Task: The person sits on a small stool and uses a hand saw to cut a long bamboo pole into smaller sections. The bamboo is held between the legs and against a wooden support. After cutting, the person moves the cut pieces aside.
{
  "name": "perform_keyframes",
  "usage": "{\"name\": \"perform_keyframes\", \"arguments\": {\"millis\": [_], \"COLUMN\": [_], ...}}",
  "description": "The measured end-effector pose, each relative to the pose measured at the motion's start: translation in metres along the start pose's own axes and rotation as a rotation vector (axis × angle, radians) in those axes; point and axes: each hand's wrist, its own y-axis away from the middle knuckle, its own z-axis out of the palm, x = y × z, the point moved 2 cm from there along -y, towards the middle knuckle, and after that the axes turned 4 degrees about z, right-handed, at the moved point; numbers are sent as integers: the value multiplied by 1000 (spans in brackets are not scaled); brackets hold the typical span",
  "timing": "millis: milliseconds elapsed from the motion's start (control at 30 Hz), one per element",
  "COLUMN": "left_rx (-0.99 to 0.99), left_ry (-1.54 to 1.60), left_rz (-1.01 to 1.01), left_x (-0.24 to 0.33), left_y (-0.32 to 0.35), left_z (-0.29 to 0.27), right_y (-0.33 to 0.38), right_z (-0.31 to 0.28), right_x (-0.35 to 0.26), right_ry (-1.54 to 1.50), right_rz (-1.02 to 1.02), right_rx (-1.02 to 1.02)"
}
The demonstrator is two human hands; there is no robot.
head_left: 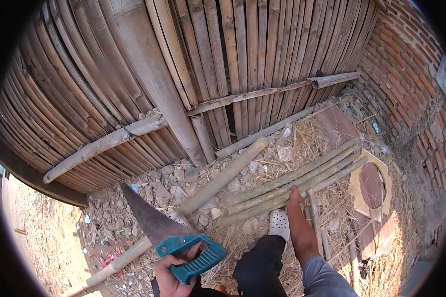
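Saw (164, 228) points forward-left; poles (309, 175) lie slanting forward-right.

Saw (158, 220) left of pole bundle (257, 200) | board (356, 193) right | slatted wall (262, 49) behind | brick wall (391, 67) far right

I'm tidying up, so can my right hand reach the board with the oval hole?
Probably, once your right hand lets go of the bamboo poles; the board looks mostly uncovered.

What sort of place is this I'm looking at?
Probably a rough outdoor yard: a slatted bamboo wall meets a brick wall, with rubble and straw covering the ground.
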Motion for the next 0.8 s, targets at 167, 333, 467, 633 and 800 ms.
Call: {"name": "perform_keyframes", "arguments": {"millis": [167,333,467,633,800], "left_rx": [-128,-217,-268,-320,-308], "left_ry": [148,201,242,256,221], "left_rz": [51,118,138,70,17], "left_x": [-7,-1,-3,-7,-11], "left_y": [-12,-19,-13,-6,-1], "left_z": [0,-2,3,-2,-8], "right_y": [35,89,92,85,38], "right_z": [15,8,-49,-159,-275], "right_x": [-25,-70,-119,-155,-169], "right_ry": [-121,-259,-247,-274,-237], "right_rz": [-2,33,-73,-240,-321], "right_rx": [-116,-391,-309,-88,164]}}
